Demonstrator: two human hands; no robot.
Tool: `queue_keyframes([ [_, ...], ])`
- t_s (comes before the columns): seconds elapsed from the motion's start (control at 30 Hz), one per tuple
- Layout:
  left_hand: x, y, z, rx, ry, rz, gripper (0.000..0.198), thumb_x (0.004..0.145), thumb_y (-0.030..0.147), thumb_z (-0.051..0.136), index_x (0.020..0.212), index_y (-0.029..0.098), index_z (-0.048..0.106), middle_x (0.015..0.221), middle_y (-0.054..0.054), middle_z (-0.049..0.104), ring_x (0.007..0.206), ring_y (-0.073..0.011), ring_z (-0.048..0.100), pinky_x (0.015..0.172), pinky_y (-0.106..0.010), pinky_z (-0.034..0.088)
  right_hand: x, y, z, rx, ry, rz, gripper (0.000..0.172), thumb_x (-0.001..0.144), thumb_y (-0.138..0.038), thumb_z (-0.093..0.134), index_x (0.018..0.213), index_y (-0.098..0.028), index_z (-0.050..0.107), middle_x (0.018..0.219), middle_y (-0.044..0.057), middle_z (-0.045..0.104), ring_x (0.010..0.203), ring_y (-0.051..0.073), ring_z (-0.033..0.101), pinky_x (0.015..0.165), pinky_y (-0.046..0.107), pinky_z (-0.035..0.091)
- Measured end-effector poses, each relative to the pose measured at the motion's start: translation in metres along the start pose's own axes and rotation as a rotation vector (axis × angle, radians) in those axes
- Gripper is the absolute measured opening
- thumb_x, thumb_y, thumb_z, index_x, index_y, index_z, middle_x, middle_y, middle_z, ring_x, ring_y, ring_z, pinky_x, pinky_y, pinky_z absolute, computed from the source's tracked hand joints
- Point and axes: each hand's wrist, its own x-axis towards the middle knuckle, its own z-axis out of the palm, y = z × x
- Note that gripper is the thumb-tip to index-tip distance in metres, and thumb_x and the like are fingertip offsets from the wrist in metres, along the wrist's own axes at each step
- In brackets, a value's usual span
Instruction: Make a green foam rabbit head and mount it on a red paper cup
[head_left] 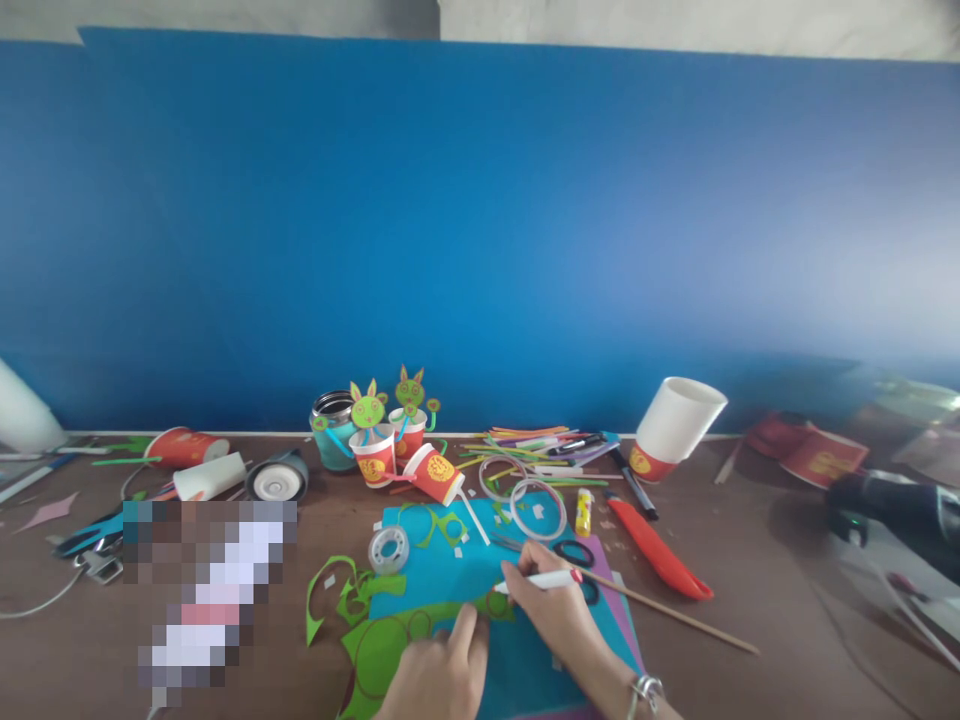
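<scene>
My right hand (551, 605) is closed round a white marker (551, 579) with a red end. The marker's tip is at a small circle drawn on the green paper (442, 612). My left hand (442, 668) presses the same paper with its fingers stretched forward and nothing gripped. Larger circles are drawn on the paper left of that hand. Beneath lies a blue sheet (525, 660), with a purple sheet (611, 590) showing at its right edge. Scissors with dark handles (574, 552) lie just beyond my right hand, partly hidden.
Green scraps (349, 590) and a tape roll (388, 549) lie left; two clear rings (538, 508), a glue stick (584, 512) and a wooden stick (675, 610) lie right. Paper-cup figures (373, 452), pipe cleaners (525, 445) and stacked cups (679, 425) stand behind. A hot glue gun (892, 505) is far right.
</scene>
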Motion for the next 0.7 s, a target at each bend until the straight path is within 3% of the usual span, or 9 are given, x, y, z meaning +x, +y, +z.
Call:
queue_keyframes([
  [0.2, 0.000, 0.002, 0.002, 0.025, 0.011, 0.008, 0.042, 0.081, 0.007, 0.043, 0.123, 0.013, 0.051, 0.113, -0.017, 0.060, 0.063, -0.0181, 0.066, 0.050, -0.025, 0.055, 0.000, -0.003, -0.002, 0.250, -0.012, 0.073, 0.033, 0.078, -0.041, 0.052, 0.055, -0.024, 0.035, 0.039, -0.006, 0.047, 0.039, 0.012, 0.044, 0.043, 0.024, 0.033],
  [0.5, -0.005, 0.008, 0.001, 0.060, 0.015, 0.033, 0.041, 0.085, 0.011, 0.041, 0.125, 0.014, 0.050, 0.123, -0.019, 0.055, 0.058, -0.0179, 0.066, 0.047, -0.026, 0.056, -0.002, -0.009, -0.007, 0.173, -0.059, 0.008, 0.025, 0.076, -0.032, 0.055, 0.059, -0.021, 0.040, 0.050, -0.006, 0.044, 0.046, 0.010, 0.037, 0.044, 0.022, 0.030],
  [0.6, -0.002, 0.007, -0.002, 0.067, 0.014, 0.109, 0.044, 0.085, 0.010, 0.038, 0.128, 0.016, 0.046, 0.128, -0.018, 0.051, 0.056, -0.0153, 0.066, 0.050, -0.027, 0.056, -0.007, -0.014, -0.009, 0.162, -0.090, -0.056, 0.020, 0.080, -0.035, 0.052, 0.068, -0.020, 0.047, 0.061, -0.004, 0.046, 0.054, 0.011, 0.040, 0.049, 0.021, 0.033],
  [0.7, -0.004, 0.003, -0.005, 0.071, 0.046, 0.090, 0.046, 0.084, 0.006, 0.037, 0.127, 0.017, 0.047, 0.128, -0.015, 0.052, 0.059, -0.0150, 0.067, 0.052, -0.024, 0.056, -0.013, -0.022, -0.010, 0.114, -0.122, -0.101, 0.018, 0.084, -0.036, 0.048, 0.077, -0.020, 0.051, 0.072, -0.003, 0.051, 0.063, 0.012, 0.045, 0.058, 0.021, 0.038],
])
